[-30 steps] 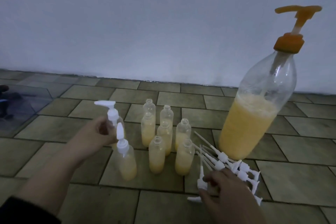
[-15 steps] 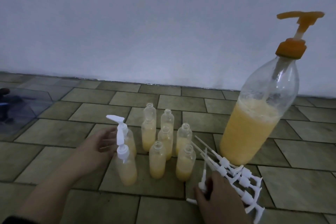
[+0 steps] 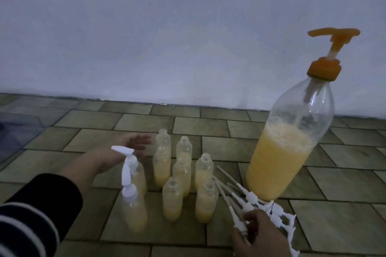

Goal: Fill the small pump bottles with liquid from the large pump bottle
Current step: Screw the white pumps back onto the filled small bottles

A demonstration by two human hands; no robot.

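Two small clear plastic bottles at lower left have white pumps; six filled ones wait uncapped. Left hand is open and empty, right hand pinches a white pump.

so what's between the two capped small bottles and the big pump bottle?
Head view: six uncapped small bottles, part-filled, then loose white pump heads on the floor by the big pump bottle.

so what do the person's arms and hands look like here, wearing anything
Both hands are bare: no gloves, and no rings or watch that the head view shows. The left hand comes out of a dark sleeve with thin white stripes near the lower edge of the frame, pushed back so the forearm is uncovered. The right hand shows only to the wrist, with no sleeve in view.
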